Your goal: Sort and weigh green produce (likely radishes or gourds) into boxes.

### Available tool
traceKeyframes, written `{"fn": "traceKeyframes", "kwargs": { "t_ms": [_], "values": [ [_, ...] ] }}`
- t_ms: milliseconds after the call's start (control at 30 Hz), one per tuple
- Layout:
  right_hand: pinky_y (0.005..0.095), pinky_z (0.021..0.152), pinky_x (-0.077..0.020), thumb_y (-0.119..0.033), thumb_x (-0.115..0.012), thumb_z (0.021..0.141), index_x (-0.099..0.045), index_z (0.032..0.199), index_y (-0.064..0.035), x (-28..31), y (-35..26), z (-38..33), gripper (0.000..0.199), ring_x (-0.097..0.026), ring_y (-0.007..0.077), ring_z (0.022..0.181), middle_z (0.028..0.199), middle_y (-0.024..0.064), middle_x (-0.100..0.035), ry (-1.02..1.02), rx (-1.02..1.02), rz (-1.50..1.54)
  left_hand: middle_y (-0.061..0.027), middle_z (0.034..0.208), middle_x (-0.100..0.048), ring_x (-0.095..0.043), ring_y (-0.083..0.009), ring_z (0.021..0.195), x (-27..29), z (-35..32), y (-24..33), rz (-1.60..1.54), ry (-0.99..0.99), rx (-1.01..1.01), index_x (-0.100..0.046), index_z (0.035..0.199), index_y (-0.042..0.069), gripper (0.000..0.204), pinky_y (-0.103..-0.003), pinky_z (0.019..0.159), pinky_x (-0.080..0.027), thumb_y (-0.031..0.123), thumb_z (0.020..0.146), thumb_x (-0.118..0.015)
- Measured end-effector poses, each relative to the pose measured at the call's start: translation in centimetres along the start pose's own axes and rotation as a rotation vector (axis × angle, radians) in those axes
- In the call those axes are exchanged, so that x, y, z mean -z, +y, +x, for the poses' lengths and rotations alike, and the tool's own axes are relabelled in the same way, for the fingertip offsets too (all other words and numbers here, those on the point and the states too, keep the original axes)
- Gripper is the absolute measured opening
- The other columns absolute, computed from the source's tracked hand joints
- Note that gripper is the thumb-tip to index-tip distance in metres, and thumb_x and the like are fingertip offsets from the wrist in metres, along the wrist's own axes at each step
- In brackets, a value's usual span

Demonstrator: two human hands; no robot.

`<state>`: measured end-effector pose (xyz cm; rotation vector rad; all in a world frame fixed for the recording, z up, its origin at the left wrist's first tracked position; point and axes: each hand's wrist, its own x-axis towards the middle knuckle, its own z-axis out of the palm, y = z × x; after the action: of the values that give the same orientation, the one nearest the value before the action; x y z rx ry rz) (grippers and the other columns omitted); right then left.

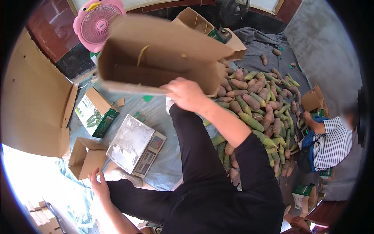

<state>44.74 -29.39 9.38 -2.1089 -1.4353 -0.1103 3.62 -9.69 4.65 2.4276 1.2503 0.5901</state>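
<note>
My right hand (186,93) is closed on the near edge of a big open cardboard box (167,41), tilted in front of me. A thin yellow strip hangs across the box's dark inside. My left hand (100,186) is beside my left knee, fingers apart, holding nothing. Closest to it stands a small open cardboard carton (89,156). A flat weighing scale (131,143) with a bare metal plate and a display strip lies between the carton and my right leg.
A heap of green and reddish radish-like roots (251,101) spreads on the right. A white-green printed carton (95,112) and tall cardboard sheet (37,97) stand left. A pink fan (99,24) stands behind. A person in a striped shirt (331,144) sits far right.
</note>
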Motion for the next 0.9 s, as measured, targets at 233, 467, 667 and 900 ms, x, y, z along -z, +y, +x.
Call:
{"fn": "traceKeyframes", "kwargs": {
  "t_ms": [233,467,667,900],
  "values": [
    [0.0388,0.072,-0.0464,-0.018,-0.057,0.074,-0.066,0.085,-0.0187,-9.4,-6.7,2.0,0.015,-0.058,0.0206,0.090,0.087,-0.0001,-0.064,-0.248,0.296,-0.025,-0.0125,0.101,-0.057,-0.054,-0.0291,0.099,0.6,-0.5,-0.3,0.043,-0.003,0.021,-0.058,0.107,0.002,0.025,-0.037,0.087,-0.041,0.005,0.082,-0.056],
    [0.0375,0.069,-0.0404,-0.020,-0.057,0.072,-0.063,0.072,-0.0218,-18.2,-9.2,0.3,0.007,-0.056,0.0169,0.084,0.078,-0.0043,-0.061,-0.338,0.347,0.003,-0.0131,0.102,-0.058,-0.055,-0.0295,0.099,0.5,-0.8,-0.8,0.032,-0.027,0.005,-0.059,0.106,0.001,0.023,-0.037,0.088,-0.041,0.008,0.084,-0.054],
    [0.0357,0.074,-0.0342,-0.023,-0.056,0.074,-0.062,0.067,-0.0225,-20.9,-9.1,-0.6,0.009,-0.052,0.0162,0.084,0.074,-0.0060,-0.059,-0.327,0.337,-0.113,-0.0126,0.101,-0.059,-0.055,-0.0287,0.098,0.5,-0.7,-1.1,0.051,-0.017,-0.006,-0.059,0.105,-0.001,0.022,-0.037,0.086,-0.042,0.009,0.086,-0.054],
    [0.0371,0.078,-0.0343,-0.021,-0.062,0.073,-0.063,0.074,-0.0170,-18.3,-9.4,-1.4,0.005,-0.049,0.0170,0.091,0.082,-0.0013,-0.058,-0.163,0.256,0.107,-0.0129,0.101,-0.060,-0.056,-0.0259,0.097,-0.3,-0.3,-2.8,0.049,-0.019,-0.053,-0.061,0.104,0.000,0.022,-0.036,0.086,-0.043,0.012,0.088,-0.054]
  ]
}}
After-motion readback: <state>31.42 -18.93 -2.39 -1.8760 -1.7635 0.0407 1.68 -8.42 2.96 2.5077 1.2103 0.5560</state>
